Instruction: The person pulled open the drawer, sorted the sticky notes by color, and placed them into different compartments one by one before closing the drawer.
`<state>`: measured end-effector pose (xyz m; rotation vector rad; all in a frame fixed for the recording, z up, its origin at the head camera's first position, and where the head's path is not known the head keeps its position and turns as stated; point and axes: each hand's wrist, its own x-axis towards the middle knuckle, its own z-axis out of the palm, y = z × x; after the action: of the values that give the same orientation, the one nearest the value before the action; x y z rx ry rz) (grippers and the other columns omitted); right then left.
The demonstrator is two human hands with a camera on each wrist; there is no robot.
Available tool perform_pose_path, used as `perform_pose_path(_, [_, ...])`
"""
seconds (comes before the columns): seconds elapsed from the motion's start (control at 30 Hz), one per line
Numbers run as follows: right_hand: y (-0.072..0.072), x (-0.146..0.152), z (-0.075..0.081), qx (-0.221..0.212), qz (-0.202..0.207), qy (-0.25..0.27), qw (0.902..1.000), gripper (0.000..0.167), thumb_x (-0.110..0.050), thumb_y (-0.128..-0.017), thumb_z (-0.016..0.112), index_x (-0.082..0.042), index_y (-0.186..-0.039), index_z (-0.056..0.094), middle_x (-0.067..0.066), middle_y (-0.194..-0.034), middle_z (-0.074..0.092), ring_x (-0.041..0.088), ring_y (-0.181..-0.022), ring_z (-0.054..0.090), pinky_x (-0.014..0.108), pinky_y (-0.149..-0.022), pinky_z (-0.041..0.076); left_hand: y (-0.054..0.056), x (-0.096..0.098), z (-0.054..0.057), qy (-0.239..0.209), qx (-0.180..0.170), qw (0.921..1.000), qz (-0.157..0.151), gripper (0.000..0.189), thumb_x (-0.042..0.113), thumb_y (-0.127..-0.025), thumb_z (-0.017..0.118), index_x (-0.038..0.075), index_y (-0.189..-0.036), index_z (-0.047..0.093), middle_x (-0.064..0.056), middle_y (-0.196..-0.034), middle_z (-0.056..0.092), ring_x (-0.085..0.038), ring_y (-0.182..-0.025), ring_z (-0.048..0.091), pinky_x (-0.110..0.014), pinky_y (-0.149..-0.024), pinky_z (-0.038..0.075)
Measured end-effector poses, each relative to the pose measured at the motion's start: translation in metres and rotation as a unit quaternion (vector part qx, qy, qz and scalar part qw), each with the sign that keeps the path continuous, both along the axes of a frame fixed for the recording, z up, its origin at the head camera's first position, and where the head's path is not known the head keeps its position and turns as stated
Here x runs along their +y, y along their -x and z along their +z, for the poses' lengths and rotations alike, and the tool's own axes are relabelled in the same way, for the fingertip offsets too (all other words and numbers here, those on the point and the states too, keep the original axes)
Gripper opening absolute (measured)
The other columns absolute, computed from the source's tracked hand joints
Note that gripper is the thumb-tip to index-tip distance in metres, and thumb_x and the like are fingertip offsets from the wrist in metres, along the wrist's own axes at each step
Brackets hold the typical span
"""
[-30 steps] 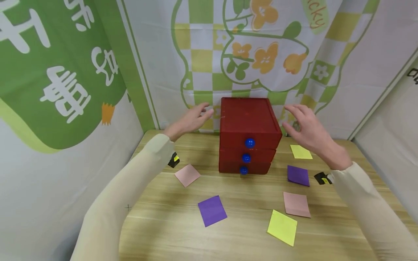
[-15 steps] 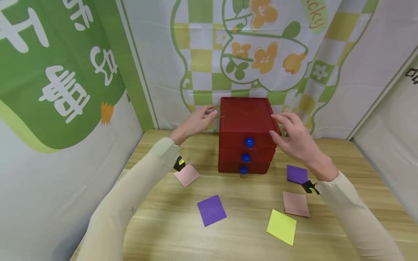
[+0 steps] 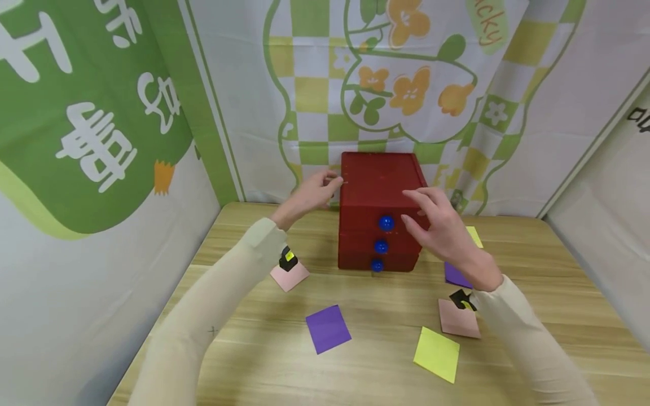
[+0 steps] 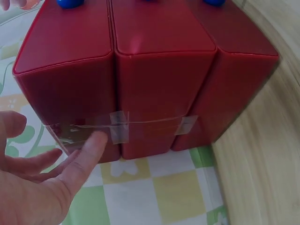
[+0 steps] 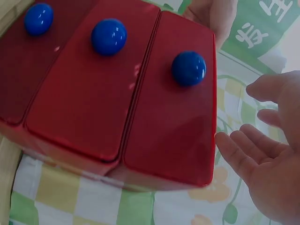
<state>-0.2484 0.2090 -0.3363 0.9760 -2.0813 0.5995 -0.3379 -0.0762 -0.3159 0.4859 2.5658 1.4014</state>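
A red three-drawer box (image 3: 376, 180) stands near the back of the wooden table, one round blue knob on each drawer, the top knob (image 3: 386, 223) highest. My left hand (image 3: 316, 194) is at its left side, fingers loosely bent; in the left wrist view the thumb (image 4: 91, 147) lies right at the side wall, near strips of clear tape (image 4: 119, 126). My right hand (image 3: 440, 228) hovers by the upper right front corner, holding nothing. The right wrist view shows its fingers (image 5: 236, 154) extended and spread beside the top drawer (image 5: 171, 112).
Square paper notes lie on the table (image 3: 254, 366): pink (image 3: 289, 276) and purple (image 3: 328, 329) at left and centre, yellow (image 3: 437, 355), pink (image 3: 451, 321) and purple (image 3: 456, 275) at right, another yellow (image 3: 475, 235) behind. A printed cloth (image 3: 315, 96) hangs behind the box.
My left hand has moved right, up to the box's left side. The right hand has come left and toward me, from beside the box to its front right corner. The box stays put.
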Motion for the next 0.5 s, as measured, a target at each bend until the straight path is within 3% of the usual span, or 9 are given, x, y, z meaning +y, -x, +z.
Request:
perform_pose_path(0.17, [-0.001,-0.011,-0.006,0.016,0.006,-0.003,0.9999,0.050,0.001,-0.077,0.078,0.004,-0.124,0.061,0.021,-0.111,0.057,0.029,-0.092,0.056,0.037,-0.071,0.054,0.001,0.005,-0.002,-0.006,-0.007,1.0000,0.001,0.057,0.044,-0.102,0.046,0.009,-0.146,0.042,-0.012,-0.140,0.053,-0.024,-0.115,0.060,-0.033,-0.081,0.061])
perform_pose_path(0.37, [-0.003,-0.022,-0.013,0.028,-0.018,-0.039,0.9987,0.045,-0.004,-0.080,0.078,0.003,-0.121,0.062,0.022,-0.111,0.056,0.035,-0.102,0.054,0.043,-0.080,0.057,0.000,0.007,0.000,0.003,0.004,0.9999,0.016,0.053,0.042,-0.102,0.048,0.008,-0.142,0.048,-0.010,-0.134,0.058,-0.022,-0.104,0.066,-0.031,-0.077,0.061])
perform_pose_path(0.5, [-0.003,-0.027,-0.018,0.035,-0.029,-0.056,0.9974,0.041,-0.004,-0.080,0.078,0.003,-0.118,0.064,0.022,-0.109,0.056,0.035,-0.098,0.055,0.043,-0.077,0.058,0.001,0.012,0.001,0.001,0.007,0.9997,0.023,0.051,0.039,-0.101,0.049,0.007,-0.140,0.050,-0.011,-0.135,0.059,-0.022,-0.102,0.068,-0.030,-0.075,0.061])
